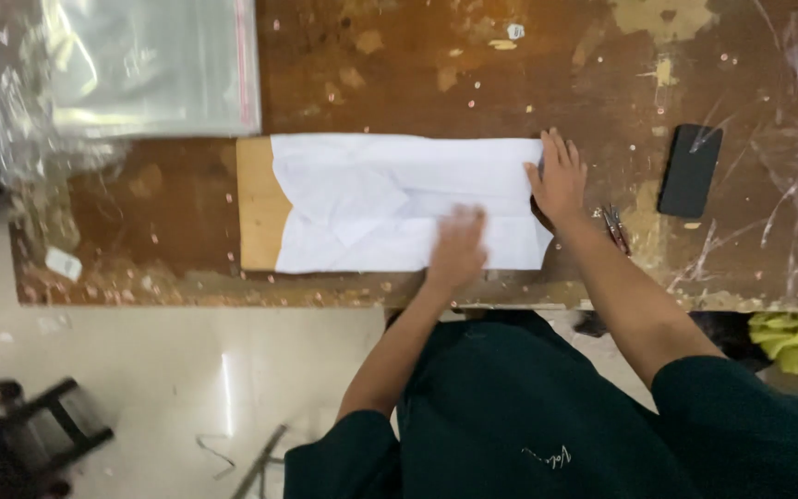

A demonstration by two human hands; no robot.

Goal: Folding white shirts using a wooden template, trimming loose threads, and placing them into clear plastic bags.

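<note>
While hands (510, 217) flat: phone (690, 170), scissors (615, 227) nearby

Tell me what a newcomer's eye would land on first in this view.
The white folded cloth stands out first, spread over a pale wooden board in the middle of the worn brown table. Both hands lie on it: the left hand blurred near its front edge, the right hand flat at its right end. A black phone lies to the right, and clear plastic bags sit at the far left.
</note>
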